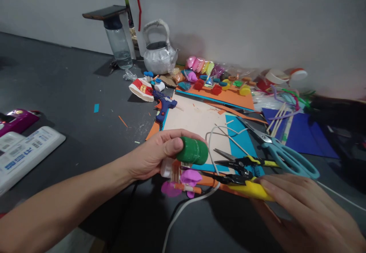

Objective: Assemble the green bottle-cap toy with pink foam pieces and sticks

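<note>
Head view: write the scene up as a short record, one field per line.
Left hand: holds a green cylinder
Below the cylinder: thin sticks, pink pieces
Right hand: grips a yellow-handled tool
Beyond the hands: pale sheet
Glue gun: blue, at the sheet's left edge
Scissors: teal-handled, right of the sheet
Near the wall: silvery kettle, right of a clear bottle

Dark grey tabletop (71,89). At the back stand a water bottle (117,45) and silver kettle (160,59). At left, a white case (34,152) with blue lettering; nearby, a blue scrap (96,108) and orange strip (122,121). Centre, layered coloured paper (185,116); right, a dark blue sheet (311,135).
</note>
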{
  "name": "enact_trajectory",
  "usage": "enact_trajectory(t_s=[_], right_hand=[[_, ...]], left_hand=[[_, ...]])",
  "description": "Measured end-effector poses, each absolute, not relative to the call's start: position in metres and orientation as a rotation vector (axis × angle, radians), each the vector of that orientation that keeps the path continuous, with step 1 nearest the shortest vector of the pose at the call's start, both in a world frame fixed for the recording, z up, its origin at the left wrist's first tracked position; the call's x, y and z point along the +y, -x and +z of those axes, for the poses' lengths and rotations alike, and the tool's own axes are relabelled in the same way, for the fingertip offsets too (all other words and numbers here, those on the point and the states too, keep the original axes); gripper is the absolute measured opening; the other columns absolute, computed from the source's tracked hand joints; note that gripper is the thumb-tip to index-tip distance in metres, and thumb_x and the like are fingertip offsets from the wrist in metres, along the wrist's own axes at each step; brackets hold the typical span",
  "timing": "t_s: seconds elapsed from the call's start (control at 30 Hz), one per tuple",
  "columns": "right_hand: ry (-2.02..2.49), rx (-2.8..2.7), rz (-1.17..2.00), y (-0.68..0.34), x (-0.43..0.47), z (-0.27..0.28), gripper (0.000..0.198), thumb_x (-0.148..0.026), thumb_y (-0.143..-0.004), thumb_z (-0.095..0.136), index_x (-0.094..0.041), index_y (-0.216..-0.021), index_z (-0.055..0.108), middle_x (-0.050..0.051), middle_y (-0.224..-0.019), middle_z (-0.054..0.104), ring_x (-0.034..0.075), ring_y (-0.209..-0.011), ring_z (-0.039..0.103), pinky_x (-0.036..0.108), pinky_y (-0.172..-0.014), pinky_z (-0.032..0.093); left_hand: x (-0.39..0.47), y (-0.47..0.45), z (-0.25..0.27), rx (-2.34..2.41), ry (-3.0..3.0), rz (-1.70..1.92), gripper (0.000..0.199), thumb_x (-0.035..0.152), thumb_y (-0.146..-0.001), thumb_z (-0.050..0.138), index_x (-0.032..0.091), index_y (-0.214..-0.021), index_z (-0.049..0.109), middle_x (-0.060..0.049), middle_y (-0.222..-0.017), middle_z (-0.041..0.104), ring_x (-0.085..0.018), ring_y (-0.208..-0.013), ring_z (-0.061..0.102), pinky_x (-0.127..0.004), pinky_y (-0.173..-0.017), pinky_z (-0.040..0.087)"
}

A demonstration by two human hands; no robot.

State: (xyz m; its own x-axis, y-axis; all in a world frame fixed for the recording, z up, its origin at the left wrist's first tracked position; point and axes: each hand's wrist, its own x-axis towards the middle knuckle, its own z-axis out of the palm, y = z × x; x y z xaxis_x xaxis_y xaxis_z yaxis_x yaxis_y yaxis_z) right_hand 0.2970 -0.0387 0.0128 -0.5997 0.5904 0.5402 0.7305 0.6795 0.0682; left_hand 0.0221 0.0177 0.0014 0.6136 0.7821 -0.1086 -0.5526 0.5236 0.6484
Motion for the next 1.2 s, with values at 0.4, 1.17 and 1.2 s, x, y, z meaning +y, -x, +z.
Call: enact_trajectory(t_s=[0.4, 1.17, 1.2], right_hand=[[0.960, -2.394, -0.363, -0.296, -0.035, 0.013, 0.022, -0.011, -0.088, 0.061, -0.022, -0.106, 0.059, 0.004, -0.085, 0.068, 0.018, -0.077, 0.063, 0.032, -0.064, 0.043], [1.803, -2.149, -0.414, -0.328, -0.011, -0.025, 0.036, -0.045, -0.096, 0.046, -0.016, -0.105, 0.067, 0.014, -0.096, 0.068, 0.031, -0.086, 0.060, 0.044, -0.074, 0.048], [1.764, -2.085, -0.391, -0.323, -0.013, -0.021, 0.033, -0.044, -0.096, 0.049, -0.017, -0.105, 0.066, 0.014, -0.099, 0.068, 0.031, -0.090, 0.061, 0.044, -0.077, 0.049]], left_hand=[[0.016, -0.023, 0.002, 0.441, -0.566, 0.840, 0.048, 0.049, -0.063, 0.087, 0.013, -0.093, 0.077, -0.005, -0.081, 0.075, -0.012, -0.070, 0.070, -0.018, -0.067, 0.058], [0.007, -0.031, 0.003, 0.519, -0.428, 0.955, 0.035, 0.024, -0.067, 0.088, 0.016, -0.097, 0.072, -0.003, -0.091, 0.072, -0.013, -0.082, 0.067, -0.023, -0.074, 0.056], [0.007, -0.030, 0.003, 0.527, -0.434, 0.961, 0.037, 0.022, -0.065, 0.089, 0.016, -0.097, 0.071, -0.002, -0.090, 0.072, -0.013, -0.082, 0.067, -0.023, -0.075, 0.055]])
